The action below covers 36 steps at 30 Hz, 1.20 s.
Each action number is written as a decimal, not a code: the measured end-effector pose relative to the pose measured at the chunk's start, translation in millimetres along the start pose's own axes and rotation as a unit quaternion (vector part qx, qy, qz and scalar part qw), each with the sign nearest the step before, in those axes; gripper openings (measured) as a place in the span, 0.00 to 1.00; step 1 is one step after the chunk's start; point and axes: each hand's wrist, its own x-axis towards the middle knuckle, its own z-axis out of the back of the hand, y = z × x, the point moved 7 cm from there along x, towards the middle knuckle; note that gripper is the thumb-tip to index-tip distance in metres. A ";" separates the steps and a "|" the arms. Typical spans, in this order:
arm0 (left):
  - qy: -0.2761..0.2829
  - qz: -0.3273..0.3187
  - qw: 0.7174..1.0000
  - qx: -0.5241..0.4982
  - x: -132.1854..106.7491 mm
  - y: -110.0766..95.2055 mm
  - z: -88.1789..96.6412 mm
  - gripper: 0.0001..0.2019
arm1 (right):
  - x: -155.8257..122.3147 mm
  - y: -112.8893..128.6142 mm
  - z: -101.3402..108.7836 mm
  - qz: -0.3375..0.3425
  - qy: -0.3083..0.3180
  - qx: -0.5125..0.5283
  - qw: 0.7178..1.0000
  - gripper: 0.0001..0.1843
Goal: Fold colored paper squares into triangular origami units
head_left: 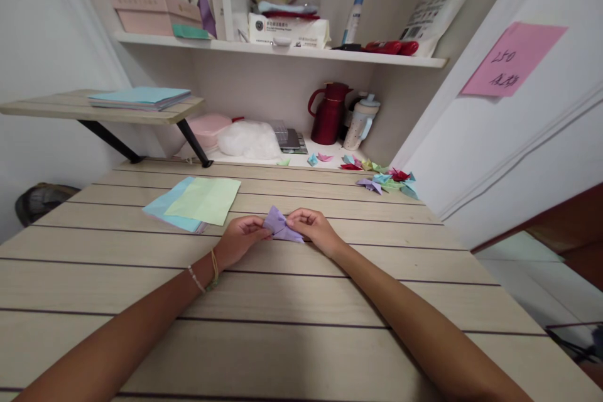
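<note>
A folded piece of purple origami paper [279, 226], with pointed corners, is held just above the slatted table [301, 339]. My left hand [241, 239] pinches its left edge between thumb and fingers. On the other side my right hand [315, 227] grips the upper right part, with its fingers curled. Left of my hands lie loose square sheets, a light green sheet [207, 200] resting over blue paper [164, 204]. Folded paper pieces [389, 179] in several colours are heaped at the table's back right.
A raised wooden stand [61, 105] at the left bears a stack of coloured paper [141, 97]. Behind the table are a red jug [331, 114], a pale bottle [362, 122] and a white plastic bag [249, 140]. A loaded shelf [226, 46] runs above.
</note>
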 end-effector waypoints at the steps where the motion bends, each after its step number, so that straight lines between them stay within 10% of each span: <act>1: 0.003 0.000 1.000 -0.002 0.2 0.7 -0.3 0.08 | -0.1 0.7 -1.1 -0.001 0.008 0.009 1.000 0.16; 15: 0.050 0.027 0.998 -0.006 -0.1 5.0 -7.5 0.09 | -5.4 7.7 -16.3 0.019 0.128 -0.018 0.991 0.18; 27: 0.031 0.046 0.997 -0.057 1.8 0.9 -2.9 0.16 | -15.4 21.6 -8.6 0.181 -0.047 -0.237 0.953 0.15; 36: 0.066 0.071 0.995 -0.031 0.5 1.2 -9.2 0.22 | -22.0 31.9 -22.0 0.241 0.000 -0.303 0.922 0.18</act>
